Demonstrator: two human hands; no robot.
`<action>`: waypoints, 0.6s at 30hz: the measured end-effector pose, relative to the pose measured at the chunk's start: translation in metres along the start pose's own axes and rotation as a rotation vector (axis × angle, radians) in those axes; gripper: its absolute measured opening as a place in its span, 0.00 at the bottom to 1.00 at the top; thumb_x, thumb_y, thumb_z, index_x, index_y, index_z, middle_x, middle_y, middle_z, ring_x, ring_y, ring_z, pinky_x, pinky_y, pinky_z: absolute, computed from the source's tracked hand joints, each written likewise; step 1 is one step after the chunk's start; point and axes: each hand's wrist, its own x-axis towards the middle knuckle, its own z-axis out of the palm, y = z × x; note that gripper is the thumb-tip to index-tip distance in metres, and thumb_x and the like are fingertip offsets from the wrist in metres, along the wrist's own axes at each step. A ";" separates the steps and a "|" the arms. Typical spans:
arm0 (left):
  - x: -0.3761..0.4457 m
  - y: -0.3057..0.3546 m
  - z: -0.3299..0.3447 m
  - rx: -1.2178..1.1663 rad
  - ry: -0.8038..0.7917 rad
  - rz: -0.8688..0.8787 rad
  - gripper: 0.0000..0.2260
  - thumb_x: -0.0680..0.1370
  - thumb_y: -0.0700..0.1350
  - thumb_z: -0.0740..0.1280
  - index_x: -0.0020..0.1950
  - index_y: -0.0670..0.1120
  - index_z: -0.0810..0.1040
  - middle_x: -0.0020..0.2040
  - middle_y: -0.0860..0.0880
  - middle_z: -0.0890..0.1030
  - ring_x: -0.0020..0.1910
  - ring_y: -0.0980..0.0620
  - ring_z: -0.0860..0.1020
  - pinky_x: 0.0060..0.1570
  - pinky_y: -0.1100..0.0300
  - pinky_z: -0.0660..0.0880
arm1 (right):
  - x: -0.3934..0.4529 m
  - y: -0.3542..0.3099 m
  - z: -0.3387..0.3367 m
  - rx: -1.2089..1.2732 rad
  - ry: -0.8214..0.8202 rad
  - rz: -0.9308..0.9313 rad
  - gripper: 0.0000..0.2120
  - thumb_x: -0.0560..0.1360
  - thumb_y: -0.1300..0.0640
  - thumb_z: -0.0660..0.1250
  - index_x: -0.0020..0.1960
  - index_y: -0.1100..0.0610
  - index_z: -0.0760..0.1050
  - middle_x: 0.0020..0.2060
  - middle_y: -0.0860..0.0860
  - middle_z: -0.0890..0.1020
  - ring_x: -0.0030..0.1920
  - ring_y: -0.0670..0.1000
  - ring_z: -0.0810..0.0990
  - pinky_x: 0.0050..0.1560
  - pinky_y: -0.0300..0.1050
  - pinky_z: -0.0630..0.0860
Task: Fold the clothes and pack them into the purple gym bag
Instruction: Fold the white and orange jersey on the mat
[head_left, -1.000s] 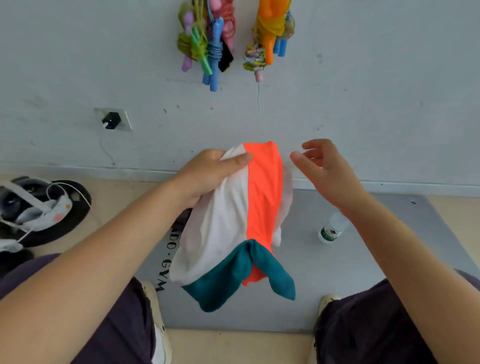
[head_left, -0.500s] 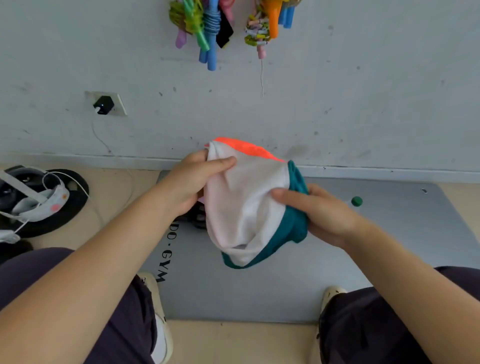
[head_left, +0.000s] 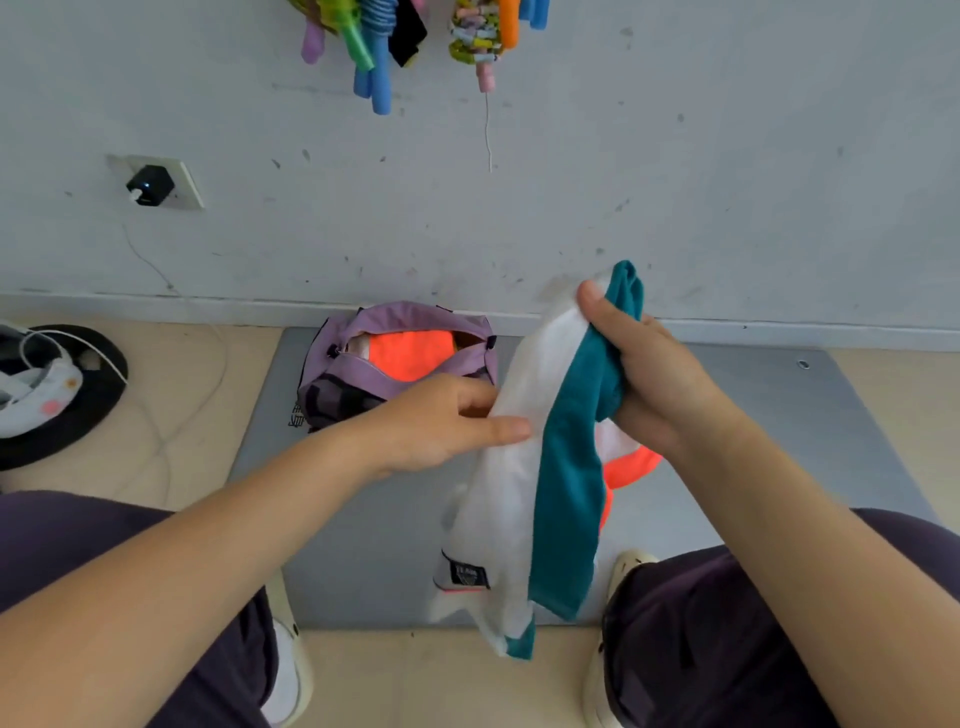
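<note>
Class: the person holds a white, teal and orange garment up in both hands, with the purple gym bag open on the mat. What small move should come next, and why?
Probably fold the hanging lower half up. The right hand grips the garment at its top, the left hand pinches its middle, and the rest dangles unfolded. The purple gym bag lies open.

A pale grey wall (head_left: 623, 156) with small dark marks fills the top half of the picture. A white wall socket (head_left: 165, 182) with a black plug (head_left: 149, 185) sits at the upper left. Bright foam toys (head_left: 374, 47) hang at the top middle. Lower down, a grey mat (head_left: 363, 519) lies on the tan floor (head_left: 171, 415).
</note>
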 end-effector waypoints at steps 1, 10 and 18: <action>0.000 0.001 -0.001 -0.044 0.002 0.001 0.13 0.77 0.55 0.69 0.57 0.50 0.83 0.56 0.53 0.84 0.60 0.53 0.79 0.67 0.49 0.71 | 0.001 -0.003 -0.003 -0.003 0.069 -0.001 0.12 0.76 0.49 0.69 0.46 0.59 0.78 0.39 0.54 0.84 0.43 0.52 0.84 0.45 0.45 0.81; 0.000 0.005 -0.017 -0.079 0.413 0.038 0.16 0.81 0.53 0.64 0.51 0.40 0.79 0.45 0.44 0.81 0.44 0.48 0.78 0.44 0.66 0.73 | -0.002 0.008 -0.008 -0.591 -0.087 0.141 0.33 0.70 0.35 0.64 0.69 0.52 0.69 0.60 0.51 0.81 0.58 0.49 0.81 0.60 0.50 0.78; -0.012 0.019 -0.037 -0.691 0.305 0.102 0.15 0.73 0.44 0.71 0.57 0.40 0.77 0.47 0.43 0.84 0.42 0.48 0.84 0.36 0.58 0.80 | -0.010 0.037 0.013 -0.752 -0.230 0.065 0.23 0.70 0.42 0.72 0.62 0.49 0.74 0.55 0.42 0.83 0.56 0.40 0.81 0.55 0.37 0.78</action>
